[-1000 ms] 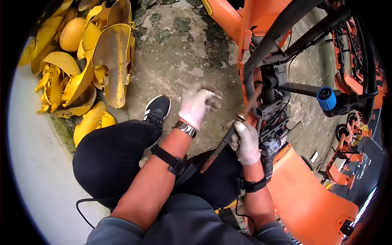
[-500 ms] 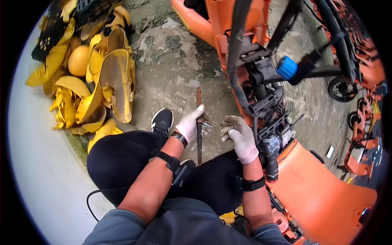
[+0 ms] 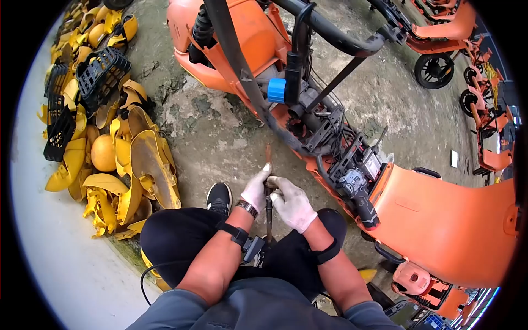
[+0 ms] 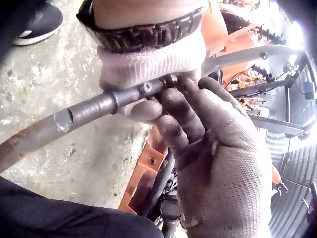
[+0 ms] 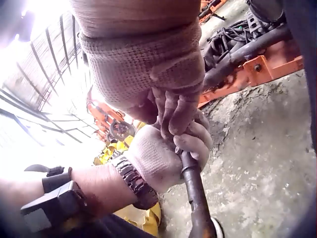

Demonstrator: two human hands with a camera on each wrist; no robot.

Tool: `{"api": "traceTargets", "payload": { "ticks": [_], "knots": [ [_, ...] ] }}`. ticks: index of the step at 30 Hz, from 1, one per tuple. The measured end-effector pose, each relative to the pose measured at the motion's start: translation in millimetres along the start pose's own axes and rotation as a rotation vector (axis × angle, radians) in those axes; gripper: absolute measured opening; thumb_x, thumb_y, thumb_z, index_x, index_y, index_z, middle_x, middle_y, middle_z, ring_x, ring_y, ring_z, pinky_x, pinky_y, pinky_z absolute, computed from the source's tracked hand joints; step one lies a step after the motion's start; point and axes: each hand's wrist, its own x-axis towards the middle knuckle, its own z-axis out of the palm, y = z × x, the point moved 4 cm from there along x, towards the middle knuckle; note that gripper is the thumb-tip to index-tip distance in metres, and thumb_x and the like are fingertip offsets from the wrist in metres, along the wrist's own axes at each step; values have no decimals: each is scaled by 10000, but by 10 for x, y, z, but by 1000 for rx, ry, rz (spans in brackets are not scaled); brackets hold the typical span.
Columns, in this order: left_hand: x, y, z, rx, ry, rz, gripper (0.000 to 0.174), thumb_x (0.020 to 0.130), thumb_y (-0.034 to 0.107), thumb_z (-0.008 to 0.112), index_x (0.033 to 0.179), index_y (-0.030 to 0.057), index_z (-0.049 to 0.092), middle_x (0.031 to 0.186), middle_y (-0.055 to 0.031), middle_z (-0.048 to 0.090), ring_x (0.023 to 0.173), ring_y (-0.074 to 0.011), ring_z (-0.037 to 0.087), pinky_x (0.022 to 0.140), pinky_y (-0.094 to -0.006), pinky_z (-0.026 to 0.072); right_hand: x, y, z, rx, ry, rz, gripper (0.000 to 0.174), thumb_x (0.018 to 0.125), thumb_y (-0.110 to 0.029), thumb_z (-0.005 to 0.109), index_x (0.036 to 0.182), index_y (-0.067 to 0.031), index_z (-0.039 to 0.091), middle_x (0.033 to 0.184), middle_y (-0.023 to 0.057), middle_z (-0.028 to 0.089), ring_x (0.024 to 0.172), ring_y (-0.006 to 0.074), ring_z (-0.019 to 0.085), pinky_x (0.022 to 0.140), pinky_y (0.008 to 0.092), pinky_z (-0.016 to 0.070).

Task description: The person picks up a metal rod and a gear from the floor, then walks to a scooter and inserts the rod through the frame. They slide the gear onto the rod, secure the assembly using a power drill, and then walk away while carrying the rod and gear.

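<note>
A long, dark, rusty metal rod (image 3: 269, 217) with a collar stands between the person's knees in the head view. The gloved left hand (image 3: 256, 192) grips it near the middle, thumb along its upper part. From the other side the gloved right hand (image 3: 294, 204) meets it there, fingers curled in at the rod beside the left hand. The left wrist view shows the rod's collar (image 4: 116, 101) and a small round stud (image 4: 146, 88) close to the right hand's fingertips. Overlapping hands hide the gripped section in the right wrist view.
An orange scooter (image 3: 242, 44) with exposed wiring lies along the right, its handlebar carrying a blue cap (image 3: 276, 90). A power drill (image 3: 362, 203) rests on its frame. Yellow plastic shells (image 3: 154, 165) and black crates (image 3: 102, 74) are heaped at left by the wall.
The rod passed from the right hand to the left and swung upright. The right hand then came over to the left hand at the rod. The head view shifted toward the scooter.
</note>
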Motion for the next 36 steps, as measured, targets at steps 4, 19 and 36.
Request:
{"api": "traceTargets", "payload": {
  "ticks": [4, 19, 36],
  "knots": [
    [91, -19, 14, 189, 40, 91, 334, 939, 414, 559, 854, 96, 614, 699, -7, 579, 601, -150, 539, 539, -277, 427, 103, -158, -292, -30, 121, -18, 308, 841, -31, 540, 1144, 8, 572, 1055, 185, 645, 957, 292, 649, 859, 359, 509],
    [73, 103, 22, 250, -10, -71, 480, 943, 456, 518, 666, 65, 536, 522, -82, 519, 334, -160, 392, 322, -282, 267, 1665, -87, -438, -865, -443, 387, 746, 909, -608, 401, 1379, -29, 401, 1281, 249, 538, 1213, 360, 508, 1014, 408, 394],
    [104, 44, 44, 297, -26, -128, 418, 847, 439, 681, 685, 61, 603, 534, -35, 541, 369, -115, 443, 355, -276, 325, 1628, -153, -375, -917, -404, 374, 527, 897, -484, 550, 1103, 0, 530, 1167, 268, 572, 1102, 405, 550, 922, 461, 435]
  ]
}}
